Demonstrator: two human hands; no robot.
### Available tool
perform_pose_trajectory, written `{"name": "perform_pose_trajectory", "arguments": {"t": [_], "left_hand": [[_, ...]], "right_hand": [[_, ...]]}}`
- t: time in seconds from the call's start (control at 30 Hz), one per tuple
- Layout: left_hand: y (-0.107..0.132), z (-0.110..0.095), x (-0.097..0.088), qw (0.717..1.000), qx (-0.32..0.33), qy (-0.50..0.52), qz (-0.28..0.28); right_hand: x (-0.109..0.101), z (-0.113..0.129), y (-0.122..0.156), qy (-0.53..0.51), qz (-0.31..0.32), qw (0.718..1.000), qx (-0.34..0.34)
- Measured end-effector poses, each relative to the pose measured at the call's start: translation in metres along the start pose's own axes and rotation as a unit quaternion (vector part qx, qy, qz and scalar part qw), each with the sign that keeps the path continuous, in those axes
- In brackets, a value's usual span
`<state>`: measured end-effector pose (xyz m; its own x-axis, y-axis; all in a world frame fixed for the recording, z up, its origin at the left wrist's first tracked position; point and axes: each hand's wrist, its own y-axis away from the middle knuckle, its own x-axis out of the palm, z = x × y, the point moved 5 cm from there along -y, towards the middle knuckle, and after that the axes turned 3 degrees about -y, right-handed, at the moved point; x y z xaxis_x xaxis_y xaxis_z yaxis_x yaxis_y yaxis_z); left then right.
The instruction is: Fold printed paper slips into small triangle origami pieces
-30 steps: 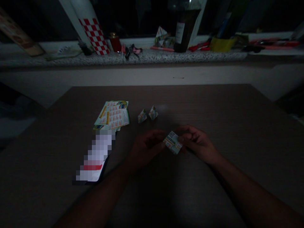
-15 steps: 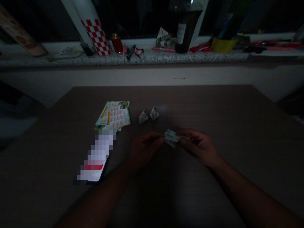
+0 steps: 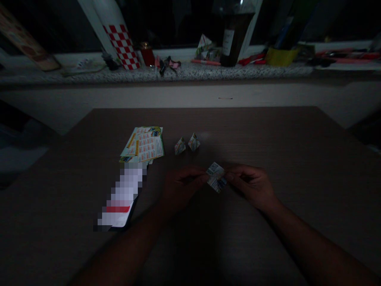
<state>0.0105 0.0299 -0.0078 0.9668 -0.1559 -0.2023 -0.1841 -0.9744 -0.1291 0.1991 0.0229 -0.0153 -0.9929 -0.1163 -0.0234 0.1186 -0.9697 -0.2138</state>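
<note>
Running well ahead of both hands, the far edge of the table (image 3: 285, 139) leaves me room beside my right hand (image 3: 253, 184); left of my left hand (image 3: 183, 186) lie a phone (image 3: 127, 190) and printed sheets (image 3: 145, 145), with two folded-paper shapes (image 3: 180, 147) just ahead. Between the hands sits a folded paper square (image 3: 215, 177), each nearly closed hand pinching one side.

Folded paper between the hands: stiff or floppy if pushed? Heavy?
The folded paper is likely light: small, and merely pinched by the left hand and right hand. Its visible folds probably stiffen it somewhat, but it could crease if pushed.
</note>
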Motion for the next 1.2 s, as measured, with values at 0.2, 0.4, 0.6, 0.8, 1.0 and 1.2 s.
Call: {"name": "perform_pose_trajectory", "arguments": {"t": [0.2, 0.4, 0.6, 0.8, 1.0, 1.2], "left_hand": [[0.001, 0.001, 0.005, 0.999, -0.018, 0.024, -0.014], [0.001, 0.007, 0.01, 0.996, -0.037, 0.079, -0.025], [0.002, 0.003, 0.011, 0.995, -0.046, 0.052, -0.066], [0.005, 0.001, 0.013, 0.991, -0.072, 0.057, -0.098], [0.006, 0.002, 0.01, 0.988, -0.087, 0.051, -0.114], [0.008, -0.001, 0.01, 0.987, -0.093, 0.067, -0.116]], "right_hand": [[0.003, 0.004, 0.003, 0.018, -0.053, 0.998, -0.003], [0.005, 0.006, 0.007, 0.007, -0.136, 0.991, -0.004], [0.008, 0.005, 0.008, 0.019, -0.156, 0.988, -0.004], [0.007, 0.003, 0.009, -0.011, -0.191, 0.982, 0.003], [0.004, 0.0, 0.009, -0.026, -0.181, 0.983, 0.004], [0.004, 0.005, 0.009, -0.012, -0.168, 0.986, -0.003]]}}
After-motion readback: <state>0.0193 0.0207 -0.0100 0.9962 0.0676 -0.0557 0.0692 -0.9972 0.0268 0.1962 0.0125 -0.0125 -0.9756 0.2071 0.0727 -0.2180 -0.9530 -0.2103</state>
